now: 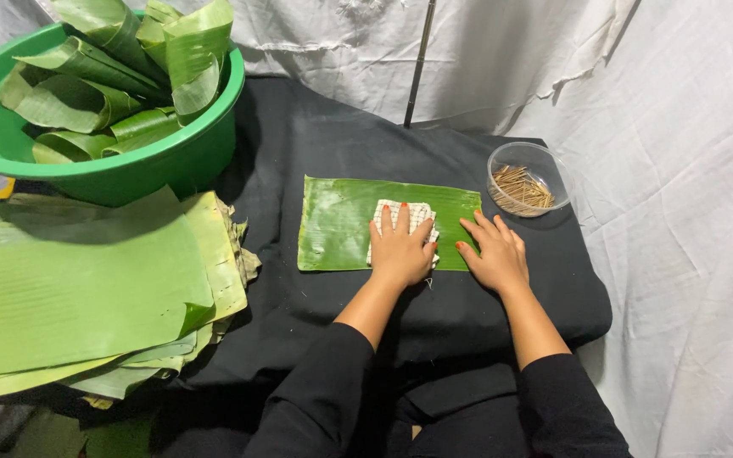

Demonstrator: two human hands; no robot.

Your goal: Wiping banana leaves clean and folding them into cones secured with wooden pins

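1. Fingers (400, 222) of the left hand (402, 250) lie spread and flat, pressing a checked cloth (402, 222) onto a cut banana leaf piece (345, 222); the right hand (495, 253) rests beside it with its fingers together and flat on the leaf's near right edge, gripping nothing.
2. Largest risk, to my eye, sits with the stack of big banana leaves (86, 288) at the left: it overhangs the black-draped table (299, 136), and a nudge from an elbow could slide the top sheets to the floor.
3. Next, the green basin (129, 174) of rolled leaves (103, 85) stands partly on that stack, so it may tip if the stack shifts.
4. On the leaf piece itself, lying flat at the middle of the table, hard rubbing along the ribs could split it; a tear would likely start at the edge under the right hand.
5. That cloth is bunched under the palm, so a fold could drag and crease the leaf rather than glide.
6. Smallest: the clear bowl of thin sticks (526, 182) stands just beyond the right hand, near the table's far right corner; a wide sweep could knock it over and scatter them.
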